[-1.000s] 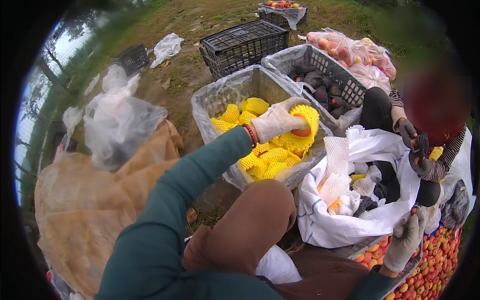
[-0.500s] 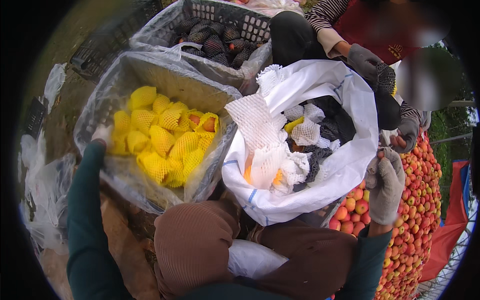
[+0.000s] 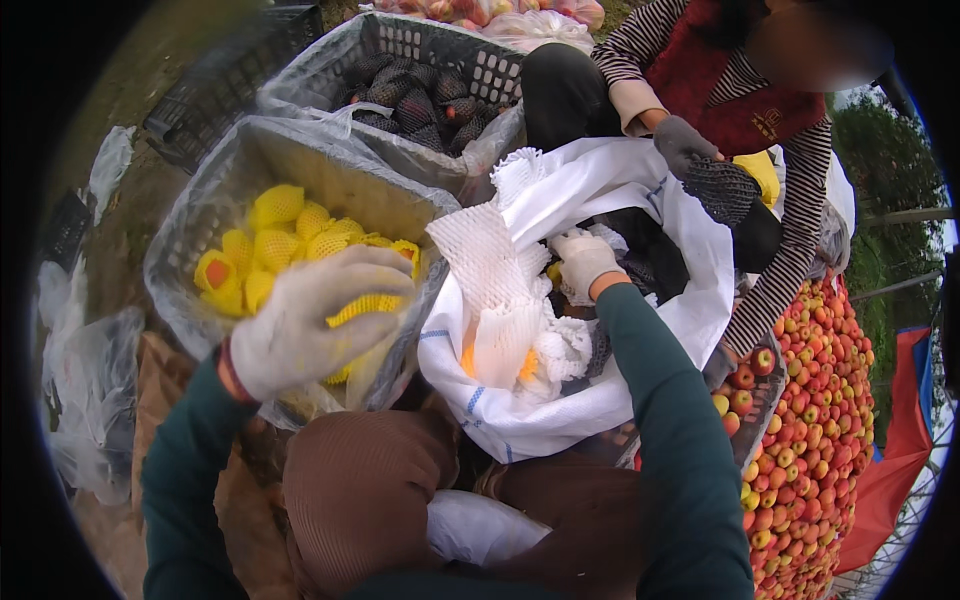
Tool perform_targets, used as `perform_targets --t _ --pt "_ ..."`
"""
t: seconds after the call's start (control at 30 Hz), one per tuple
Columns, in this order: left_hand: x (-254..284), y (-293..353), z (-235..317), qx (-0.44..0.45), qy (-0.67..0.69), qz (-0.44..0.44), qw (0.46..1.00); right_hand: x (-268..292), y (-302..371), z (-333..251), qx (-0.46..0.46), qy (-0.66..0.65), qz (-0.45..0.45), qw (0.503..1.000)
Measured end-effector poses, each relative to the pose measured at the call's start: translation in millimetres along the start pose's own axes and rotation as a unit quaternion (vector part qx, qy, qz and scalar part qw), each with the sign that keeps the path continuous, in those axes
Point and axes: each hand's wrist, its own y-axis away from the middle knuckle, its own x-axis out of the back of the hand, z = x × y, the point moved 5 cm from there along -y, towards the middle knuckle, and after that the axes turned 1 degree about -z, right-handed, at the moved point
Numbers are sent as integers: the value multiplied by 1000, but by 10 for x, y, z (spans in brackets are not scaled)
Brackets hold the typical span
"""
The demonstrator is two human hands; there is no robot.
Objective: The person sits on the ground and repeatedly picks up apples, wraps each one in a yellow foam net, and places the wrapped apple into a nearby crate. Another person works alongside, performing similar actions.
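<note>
While foam sleeves (image 3: 563,345) in the white sack (image 3: 580,405) are touched by the R hand (image 3: 585,264) (fingertips hidden, pinch can't be told), the L hand (image 3: 315,322) is held w/ fingers slightly parted over yellow-netted apples (image 3: 278,205). Sleeves: prob. v. light, soft, tearable; best gripped by a bunched end.

Earthen ground (image 3: 127,240) carries a plastic-lined crate (image 3: 330,188) beneath the left hand (image 3: 320,315), a second lined crate (image 3: 497,78) beyond that hand, a black lattice crate (image 3: 215,95) and crumpled plastic film (image 3: 110,172) farther left, and a brown sheet (image 3: 162,395) nearer left.
</note>
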Motion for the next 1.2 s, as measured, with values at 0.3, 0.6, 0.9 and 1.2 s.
perform_targets --t 0.3,0.6,0.9,1.2 --pt "-323 0 341 78 193 -32 978 402 374 439 -47 -281 65 956" --pt "-409 -646 1494 -193 28 157 968 1838 2060 -1 -21 -658 166 734" --pt "-1232 -597 1535 81 598 -15 797 1880 2789 -221 55 -855 338 389" --pt "-1338 -413 1095 -21 409 -13 912 1698 2651 -492 29 -792 249 557"
